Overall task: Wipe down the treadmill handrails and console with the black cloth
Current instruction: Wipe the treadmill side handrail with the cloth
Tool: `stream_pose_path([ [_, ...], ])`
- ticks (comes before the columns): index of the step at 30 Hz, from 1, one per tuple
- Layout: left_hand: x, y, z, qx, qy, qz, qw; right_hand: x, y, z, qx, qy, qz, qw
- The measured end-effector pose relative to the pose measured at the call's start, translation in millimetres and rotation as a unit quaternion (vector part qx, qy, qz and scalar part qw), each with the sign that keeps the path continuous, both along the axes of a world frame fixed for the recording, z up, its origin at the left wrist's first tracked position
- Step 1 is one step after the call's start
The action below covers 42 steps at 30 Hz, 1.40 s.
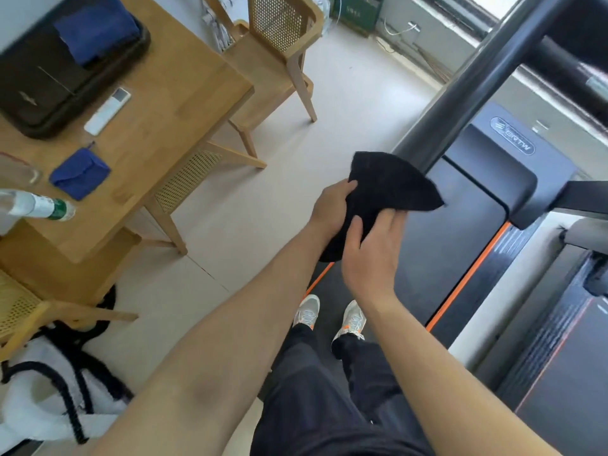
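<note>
Left hand (330,205) grips the black cloth (391,185) at its 9 o'clock edge, thumb curled over, the fuzzy fan-shaped cloth lying 10-to-4 with its pointed corner at 4 o'clock, right hand (371,255) pinching its 6 o'clock edge, smooth round black treadmill upright (478,77) just beside at 1 o'clock.

Tally: we count two hands (left hand (330,209), right hand (370,255)); one black cloth (391,189); one worktop (171,103); one tray (39,93); one remote (107,110); one bottle (36,205); two blue cloths (95,28) (79,174); three cane-backed chairs (279,24) (187,179) (19,307); two shoes (307,312) (352,319); one white bag (42,390).
</note>
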<state>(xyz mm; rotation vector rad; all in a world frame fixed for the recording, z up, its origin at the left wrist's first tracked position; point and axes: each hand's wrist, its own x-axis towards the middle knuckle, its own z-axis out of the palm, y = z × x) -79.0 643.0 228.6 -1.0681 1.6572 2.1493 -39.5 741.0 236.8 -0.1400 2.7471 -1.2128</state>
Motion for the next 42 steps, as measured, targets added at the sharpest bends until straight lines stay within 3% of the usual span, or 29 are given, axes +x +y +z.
stream_pose_path([
  [4,33.0,39.7,-18.7,-0.122,-0.017,0.164,0.979,-53.6,12.3,-0.4,0.204,0.134,0.175,0.954],
  [8,32.7,93.2,-13.1,-0.122,-0.003,0.436,0.892,-113.5,20.2,12.8,0.323,0.21,0.396,0.833],
  [11,13.6,107.9,-4.1,-0.136,-0.034,0.52,0.842,-135.4,-2.4,28.8,0.384,0.182,0.506,0.75],
  [13,7.3,113.4,-8.3,-0.165,-0.037,0.536,0.827,-141.5,-17.9,33.7,0.423,0.137,0.531,0.721],
  [15,6.5,112.3,-14.6,-0.181,-0.028,0.537,0.824,-142.1,-22.9,31.2,0.425,0.13,0.518,0.731],
  [17,7.2,106.8,-24.3,-0.201,-0.014,0.514,0.834,-134.7,-11.7,22.8,0.347,0.176,0.464,0.796],
  [19,11.4,97.4,-33.6,-0.257,-0.007,0.46,0.85,-119.5,10.6,7.9,0.204,0.256,0.388,0.862],
  [22,28.9,73.6,-51.5,-0.408,0.031,0.265,0.873,-84.8,35.7,-19.3,0.132,0.316,0.304,0.889],
  [23,31.7,58.8,-54.3,-0.408,0.053,0.19,0.892,-72.2,38.5,-27.4,0.13,0.305,0.284,0.9],
  [25,28.4,30.1,-46.4,-0.315,0.046,0.058,0.946,-48.9,39.3,-35.5,0.125,0.277,0.258,0.917],
  [26,24.3,17.9,-37.0,-0.215,0.021,0.027,0.976,-39.1,40.3,-38.8,0.126,0.264,0.252,0.922],
  [28,16.3,5.6,-23.5,-0.039,-0.036,0.063,0.997,-23.9,44.7,-44.6,0.116,0.247,0.248,0.93],
  [30,14.1,9.1,-15.0,0.008,-0.05,0.092,0.994,-11.4,43.3,-45.9,0.081,0.209,0.22,0.95],
  [33,28.1,20.9,-7.7,0.001,-0.032,0.135,0.99,10.5,11.6,-31.2,-0.023,0.084,0.084,0.993],
  [35,36.0,25.8,-2.3,0.064,-0.001,0.117,0.991,21.6,-11.9,-20.0,-0.092,0.001,-0.015,0.996],
  [37,39.9,21.2,-0.5,0.069,-0.007,0.072,0.995,31.2,-21.8,-15.3,-0.153,-0.056,-0.073,0.984],
  [42,31.3,-7.3,11.9,-0.048,-0.043,-0.13,0.989,56.7,-18.7,0.1,-0.257,-0.24,-0.153,0.924],
])
